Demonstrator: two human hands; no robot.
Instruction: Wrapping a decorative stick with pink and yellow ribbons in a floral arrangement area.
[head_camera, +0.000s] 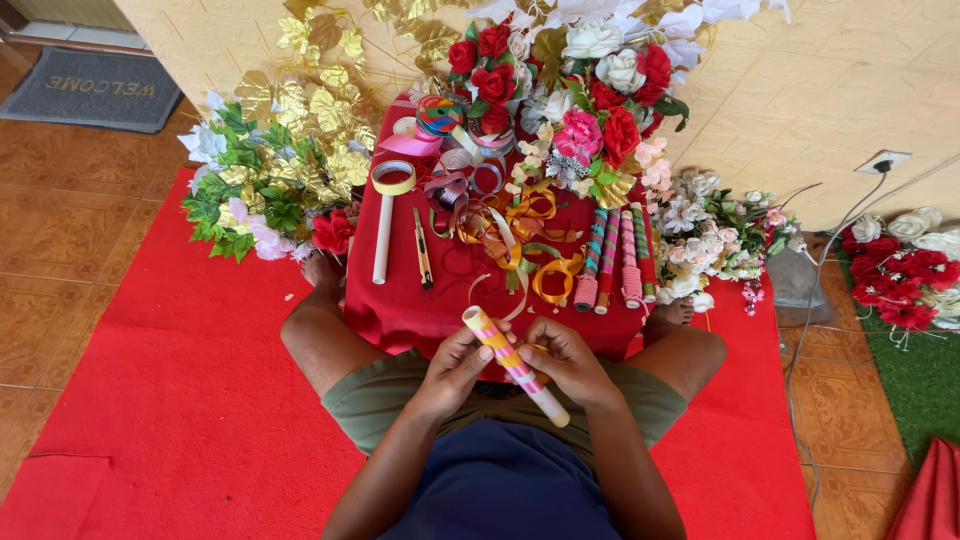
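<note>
The tube (515, 365) looks like matt white paper or plastic wound with glossy ribbon. The low table (400, 300) wears smooth red cloth, scattered with shiny satin ribbons (520, 235). The carpet (180, 400) is matt red felt; gold leaves (320, 110) gleam metallic.

On the small red-draped table (400, 310) in front of me: loose ribbon curls (520, 235) in orange and gold, a plain white tube (382, 240), a utility knife (423, 250), tape rolls (393, 178) and four finished wrapped sticks (612, 262) lying side by side. Behind them stands a bouquet of red, white and pink artificial roses (590, 80). To my left lies a spray of green and gold leaves (270, 170); to my right, small white blossoms (705, 235). A red carpet (180, 400) covers the tiled floor (60, 230), with a grey doormat (95, 90) far left and a wall socket (882, 160) at right.
</note>
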